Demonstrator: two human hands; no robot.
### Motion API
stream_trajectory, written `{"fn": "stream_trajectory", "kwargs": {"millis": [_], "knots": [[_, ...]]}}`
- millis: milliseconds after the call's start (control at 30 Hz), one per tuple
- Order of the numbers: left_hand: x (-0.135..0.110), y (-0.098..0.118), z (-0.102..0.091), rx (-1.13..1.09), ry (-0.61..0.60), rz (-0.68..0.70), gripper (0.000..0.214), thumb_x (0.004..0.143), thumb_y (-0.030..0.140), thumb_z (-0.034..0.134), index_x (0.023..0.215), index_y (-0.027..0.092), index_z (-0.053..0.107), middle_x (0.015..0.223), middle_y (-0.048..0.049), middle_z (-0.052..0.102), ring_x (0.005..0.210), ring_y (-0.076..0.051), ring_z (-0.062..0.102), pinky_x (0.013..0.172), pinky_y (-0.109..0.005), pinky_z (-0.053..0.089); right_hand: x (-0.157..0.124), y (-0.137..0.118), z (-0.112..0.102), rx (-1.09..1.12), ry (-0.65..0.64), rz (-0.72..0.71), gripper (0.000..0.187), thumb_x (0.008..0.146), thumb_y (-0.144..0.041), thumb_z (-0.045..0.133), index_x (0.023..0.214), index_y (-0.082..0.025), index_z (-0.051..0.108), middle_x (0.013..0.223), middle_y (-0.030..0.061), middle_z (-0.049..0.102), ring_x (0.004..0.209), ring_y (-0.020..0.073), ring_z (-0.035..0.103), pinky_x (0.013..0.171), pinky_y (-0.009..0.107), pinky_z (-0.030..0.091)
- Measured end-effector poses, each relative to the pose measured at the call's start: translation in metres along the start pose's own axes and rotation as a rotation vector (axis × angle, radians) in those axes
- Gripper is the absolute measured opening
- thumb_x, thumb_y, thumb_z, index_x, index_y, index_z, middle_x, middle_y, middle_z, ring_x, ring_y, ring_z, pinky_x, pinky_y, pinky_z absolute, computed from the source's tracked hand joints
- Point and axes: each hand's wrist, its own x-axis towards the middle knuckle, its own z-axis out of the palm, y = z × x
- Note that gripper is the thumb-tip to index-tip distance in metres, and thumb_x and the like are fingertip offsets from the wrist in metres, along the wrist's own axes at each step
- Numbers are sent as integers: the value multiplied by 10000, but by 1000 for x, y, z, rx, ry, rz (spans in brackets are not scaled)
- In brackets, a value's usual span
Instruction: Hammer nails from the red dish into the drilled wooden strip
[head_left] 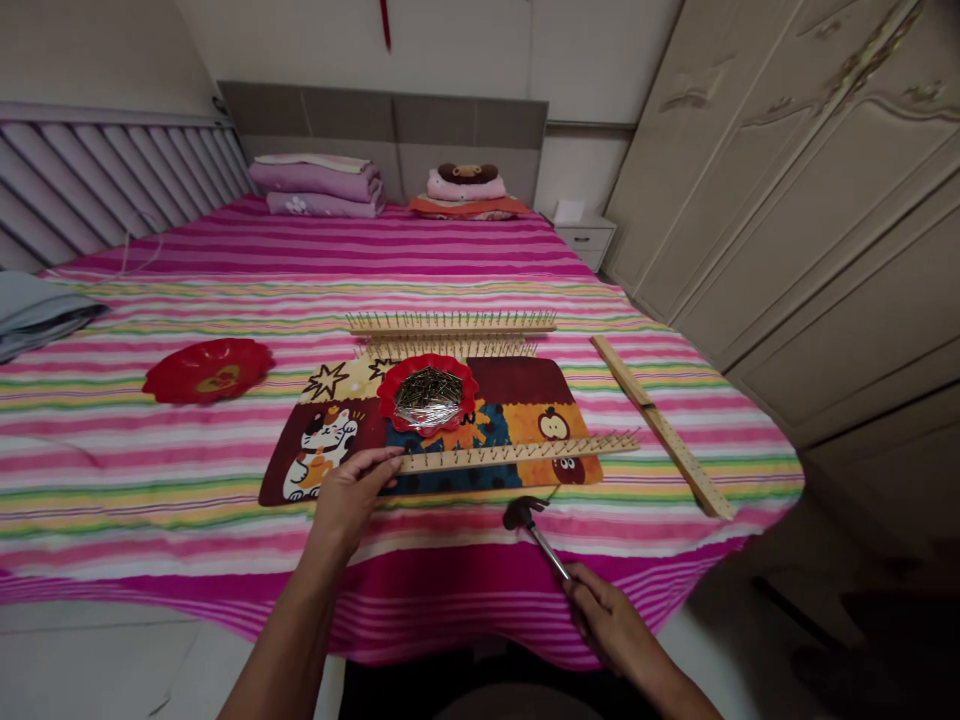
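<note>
My left hand (358, 490) grips the left end of a thin wooden strip (480, 459), with a row of nails standing up along it. The strip lies across a patterned mat (495, 485) with a cat drawing; nails toward its right end lean at angles. In my right hand (600, 605) is a claw hammer (546, 550), held by its handle, its dark head just in front of the mat's near edge and apart from the strip. Behind the strip, a red scalloped dish (385, 405) full of loose nails (429, 393) sits on the mat.
More nail-studded strips (450, 328) lie behind the dish. Two plain-looking wooden strips (667, 440) rest at the right. A red plate (210, 370) is at left on the striped bedspread (187, 470). Folded bedding (319, 185) sits by the headboard; wardrobes (825, 200) stand right.
</note>
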Motion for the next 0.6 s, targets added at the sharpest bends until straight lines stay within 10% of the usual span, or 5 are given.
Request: {"fn": "stream_trajectory", "kwargs": {"millis": [600], "knots": [[6,-37,20,206,186,33,191,664,345,630,796,215,677,808,-5,708,665,-145,635,697,-283,516,0,3,1,8,5,3,342,769,-519,458,852,-200,550,456,-113,270,388,82,249,383,206,170]]}}
